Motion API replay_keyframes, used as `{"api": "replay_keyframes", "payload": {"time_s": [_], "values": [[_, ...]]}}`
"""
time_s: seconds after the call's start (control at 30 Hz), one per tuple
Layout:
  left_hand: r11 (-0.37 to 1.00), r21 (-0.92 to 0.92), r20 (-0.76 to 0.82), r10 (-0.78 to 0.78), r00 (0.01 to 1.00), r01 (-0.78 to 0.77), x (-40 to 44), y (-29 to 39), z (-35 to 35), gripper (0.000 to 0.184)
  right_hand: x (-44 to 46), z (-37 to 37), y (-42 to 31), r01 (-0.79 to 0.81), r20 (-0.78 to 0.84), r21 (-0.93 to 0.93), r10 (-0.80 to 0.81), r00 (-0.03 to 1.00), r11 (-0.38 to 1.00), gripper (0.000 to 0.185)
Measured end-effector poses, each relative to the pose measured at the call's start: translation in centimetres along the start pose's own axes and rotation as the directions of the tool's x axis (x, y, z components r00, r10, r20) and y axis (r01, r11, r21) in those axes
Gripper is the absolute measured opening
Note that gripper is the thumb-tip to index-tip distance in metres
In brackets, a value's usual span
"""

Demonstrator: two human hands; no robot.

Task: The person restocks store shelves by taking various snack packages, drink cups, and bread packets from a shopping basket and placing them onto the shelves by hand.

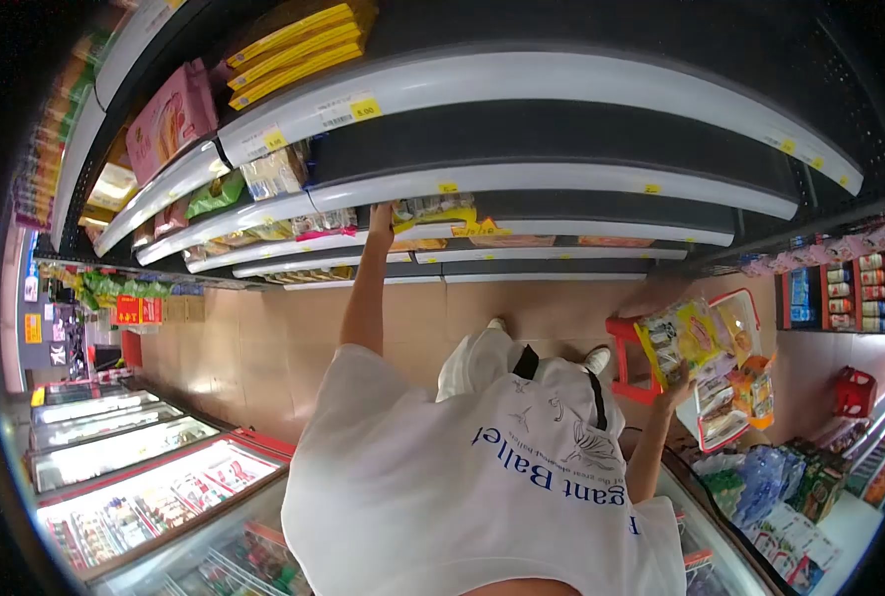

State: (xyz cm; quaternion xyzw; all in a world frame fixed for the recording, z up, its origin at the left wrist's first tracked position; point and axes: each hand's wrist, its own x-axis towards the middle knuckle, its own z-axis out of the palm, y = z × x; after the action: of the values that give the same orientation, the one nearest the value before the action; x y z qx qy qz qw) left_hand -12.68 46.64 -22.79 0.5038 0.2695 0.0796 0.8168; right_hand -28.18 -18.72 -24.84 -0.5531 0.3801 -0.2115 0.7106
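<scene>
My left hand (384, 217) reaches into a lower shelf and grips the near end of a clear-and-yellow food packet (434, 210); its fingers are partly hidden. Off to the right, my right hand (681, 385) is closed on the edge of a yellow food bag (679, 338) with a see-through part. This bag is held over a white box with a red rim (713, 434). Inside the box lie more packaged foods, among them an orange packet (757, 389). A red stool (633, 360) stands beside the box, partly covered by the bag.
Curved-looking shelves (562, 184) span the front, with yellow packs (298, 55) and a pink bag (171, 119) at upper left. Lit freezers (164, 487) stand behind on the left. Bagged goods (765, 482) are at lower right, and a red basket (854, 390) sits farther right.
</scene>
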Motion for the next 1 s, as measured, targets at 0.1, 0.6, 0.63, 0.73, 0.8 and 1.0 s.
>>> {"api": "replay_keyframes", "payload": {"time_s": [0.1, 0.6, 0.63, 0.73, 0.8, 1.0], "values": [[0.998, 0.010, 0.028, 0.057, 0.998, -0.057, 0.9, 1.0, -0.2, 0.029, -3.3, 2.6, 2.6, -0.087, 0.155, 0.171, 0.060, 0.986, 0.981, 0.038], [0.669, 0.590, 0.030, 0.541, 0.840, -0.452, 1.4, 1.7, -2.3, 0.034, -18.9, 28.5, -1.1, -0.233, 0.753, -0.139, 0.256, 0.607, 0.962, 0.052], [0.631, 0.619, 0.034, 0.574, 0.818, -0.468, 1.3, 1.7, -2.4, 0.034, -19.9, 30.5, -0.8, -0.112, 0.830, -0.078, 0.127, 0.543, 0.991, 0.050], [0.509, 0.700, 0.057, 0.659, 0.750, -0.501, 0.9, 1.7, -2.7, 0.035, -20.8, 36.2, 1.8, -0.105, 0.908, -0.074, 0.111, 0.405, 0.992, 0.048], [0.717, 0.444, -0.113, 0.640, 0.760, -0.537, -3.2, 2.4, 0.0, 0.038, -22.4, 40.0, 3.3, -0.014, 0.879, -0.056, 0.056, 0.473, 0.998, 0.038], [0.814, 0.458, -0.092, 0.445, 0.891, -0.359, -3.2, 0.2, -2.9, 0.041, -22.8, 46.0, 6.7, 0.132, 0.871, -0.301, 0.216, 0.440, 0.945, 0.056]]}}
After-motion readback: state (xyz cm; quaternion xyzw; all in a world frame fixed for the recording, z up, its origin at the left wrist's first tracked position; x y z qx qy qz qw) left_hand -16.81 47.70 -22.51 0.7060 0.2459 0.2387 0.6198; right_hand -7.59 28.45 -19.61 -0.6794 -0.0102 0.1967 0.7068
